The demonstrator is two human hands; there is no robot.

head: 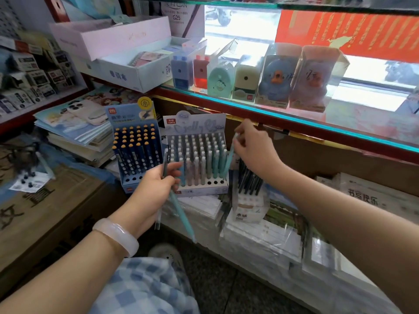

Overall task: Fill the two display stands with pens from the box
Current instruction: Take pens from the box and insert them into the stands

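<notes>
Pens fill most of the pale display stand (199, 164), standing upright in rows with their caps up; three holes in its front row at the right are bare. Just to its left stands the dark blue display stand (138, 152), its pens upright too, orange-tipped at the top, with a few open holes along its front edge.

The right hand (251, 148) pinches the top of a teal pen (229, 158) at the right end of the pale stand. That pen's long axis runs nearly vertical, leaning a little to the right at the top, its lower end down among the front rows. The left hand (156, 184), fingers curled, grips a small bunch of pens (179, 207) in front of the two stands: a teal one slants down and to the right, a dark one points up past the fingers, and a clear one hangs down. The hands are well apart.

To the right of the pale stand, a white box (248, 207) holds dark pens standing on end, leaning left. Both stands rest on plastic-wrapped stacks of paper goods (260, 239). A pile of notebooks (74, 134) lies to the left, and a glass shelf (294, 118) with boxed pencil sharpeners (247, 80) runs above. A pale bangle (116, 235) circles the left wrist.
</notes>
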